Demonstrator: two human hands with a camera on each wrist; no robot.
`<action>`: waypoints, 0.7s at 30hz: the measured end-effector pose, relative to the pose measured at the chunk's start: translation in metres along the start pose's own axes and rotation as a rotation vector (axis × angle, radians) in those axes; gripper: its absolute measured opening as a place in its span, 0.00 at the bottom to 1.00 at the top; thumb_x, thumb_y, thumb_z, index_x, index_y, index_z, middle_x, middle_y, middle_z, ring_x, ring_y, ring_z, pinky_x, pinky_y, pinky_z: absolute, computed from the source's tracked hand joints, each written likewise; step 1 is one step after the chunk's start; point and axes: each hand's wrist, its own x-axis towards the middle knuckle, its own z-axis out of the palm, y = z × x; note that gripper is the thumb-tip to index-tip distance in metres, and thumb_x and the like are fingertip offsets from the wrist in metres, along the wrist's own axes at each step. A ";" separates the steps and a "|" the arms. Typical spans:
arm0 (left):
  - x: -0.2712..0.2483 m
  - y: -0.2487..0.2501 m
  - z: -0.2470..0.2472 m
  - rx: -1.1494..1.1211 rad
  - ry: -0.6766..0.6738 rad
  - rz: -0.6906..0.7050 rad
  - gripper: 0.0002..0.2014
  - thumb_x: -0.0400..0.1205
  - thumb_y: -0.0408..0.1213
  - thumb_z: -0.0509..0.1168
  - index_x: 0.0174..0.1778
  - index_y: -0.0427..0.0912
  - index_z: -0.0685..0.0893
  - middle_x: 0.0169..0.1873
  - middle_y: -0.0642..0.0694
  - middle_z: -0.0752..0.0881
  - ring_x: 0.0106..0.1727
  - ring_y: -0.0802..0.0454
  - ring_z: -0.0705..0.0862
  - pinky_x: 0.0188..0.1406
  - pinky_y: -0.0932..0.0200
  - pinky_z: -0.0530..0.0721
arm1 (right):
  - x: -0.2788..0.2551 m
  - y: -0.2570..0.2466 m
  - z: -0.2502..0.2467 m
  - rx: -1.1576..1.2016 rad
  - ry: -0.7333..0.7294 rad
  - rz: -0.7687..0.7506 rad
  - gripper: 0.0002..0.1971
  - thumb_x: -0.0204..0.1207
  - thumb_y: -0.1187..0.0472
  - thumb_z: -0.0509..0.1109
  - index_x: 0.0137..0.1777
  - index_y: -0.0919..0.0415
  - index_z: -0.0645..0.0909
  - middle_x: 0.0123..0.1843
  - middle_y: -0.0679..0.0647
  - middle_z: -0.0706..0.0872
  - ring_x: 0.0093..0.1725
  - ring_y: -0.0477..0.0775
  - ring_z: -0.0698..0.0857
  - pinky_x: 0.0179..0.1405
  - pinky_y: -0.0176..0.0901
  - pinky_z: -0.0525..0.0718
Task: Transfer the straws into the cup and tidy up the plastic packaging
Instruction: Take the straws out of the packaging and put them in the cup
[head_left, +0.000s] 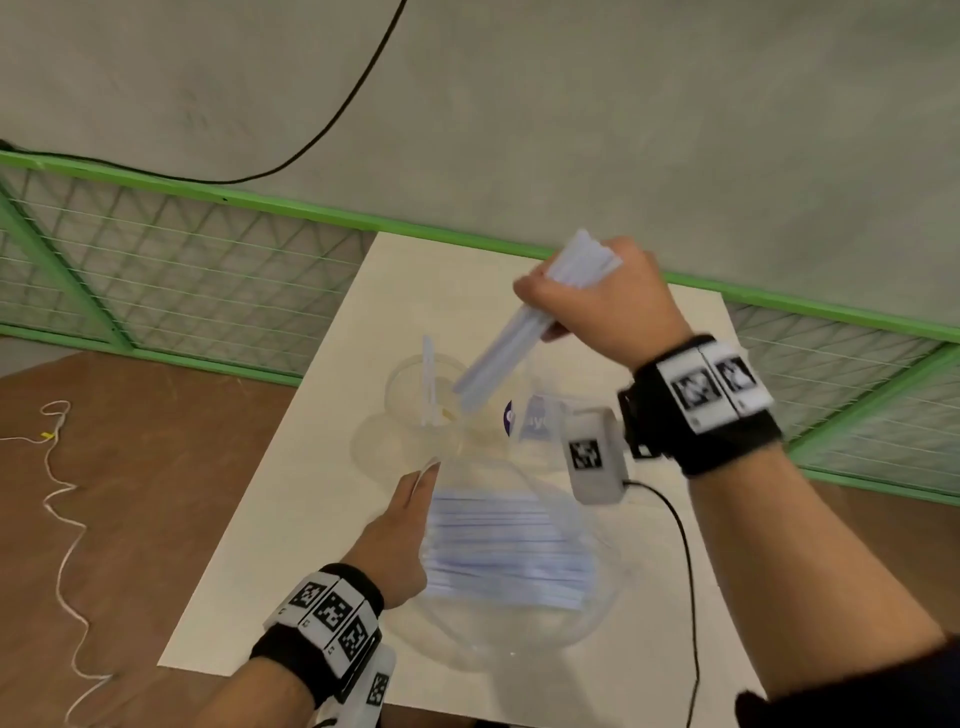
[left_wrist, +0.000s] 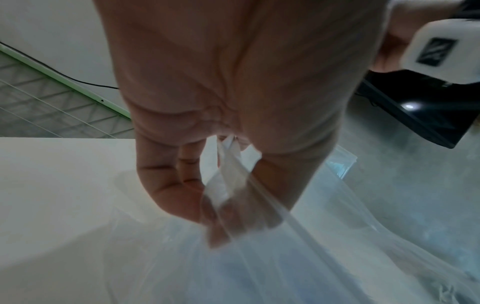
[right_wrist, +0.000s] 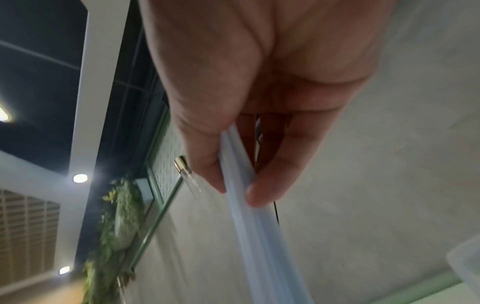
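Observation:
My right hand (head_left: 566, 299) grips a bundle of white straws (head_left: 498, 358) tilted down toward a clear plastic cup (head_left: 405, 379) on the pale board; the bundle's lower end hangs over the cup's rim. A couple of straws (head_left: 428, 382) stand in the cup. In the right wrist view the thumb and fingers (right_wrist: 262, 191) close round the straw bundle (right_wrist: 249, 216). My left hand (head_left: 415, 499) pinches the edge of the clear plastic bag (head_left: 519, 613), which still holds many straws (head_left: 504, 551). The left wrist view shows the bag's edge (left_wrist: 228, 170) caught between thumb and fingers (left_wrist: 171, 185).
The pale board (head_left: 291, 519) lies on a brown floor (head_left: 130, 467). A green mesh fence (head_left: 182, 260) runs behind it. A white cord (head_left: 62, 545) trails at the left. A black cable (head_left: 685, 571) hangs from my right wrist device.

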 end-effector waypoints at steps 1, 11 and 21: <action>0.000 0.000 0.000 -0.003 -0.001 -0.003 0.55 0.71 0.19 0.62 0.84 0.56 0.35 0.81 0.59 0.46 0.28 0.55 0.74 0.21 0.67 0.70 | 0.012 -0.005 0.009 -0.025 -0.009 0.001 0.06 0.69 0.59 0.79 0.35 0.61 0.88 0.33 0.55 0.91 0.29 0.51 0.91 0.35 0.47 0.92; -0.002 0.000 -0.001 -0.018 0.011 -0.008 0.55 0.72 0.19 0.63 0.84 0.55 0.35 0.81 0.56 0.47 0.26 0.55 0.72 0.21 0.68 0.69 | 0.060 0.035 0.094 -0.447 -0.472 0.258 0.43 0.57 0.30 0.80 0.61 0.65 0.81 0.56 0.56 0.90 0.38 0.51 0.92 0.50 0.53 0.91; -0.001 -0.001 0.003 -0.030 0.008 -0.005 0.56 0.70 0.19 0.63 0.84 0.56 0.34 0.82 0.58 0.44 0.33 0.50 0.78 0.23 0.69 0.70 | 0.009 0.015 0.048 -0.323 -0.093 -0.165 0.13 0.72 0.63 0.70 0.57 0.55 0.84 0.49 0.46 0.88 0.37 0.41 0.83 0.49 0.32 0.78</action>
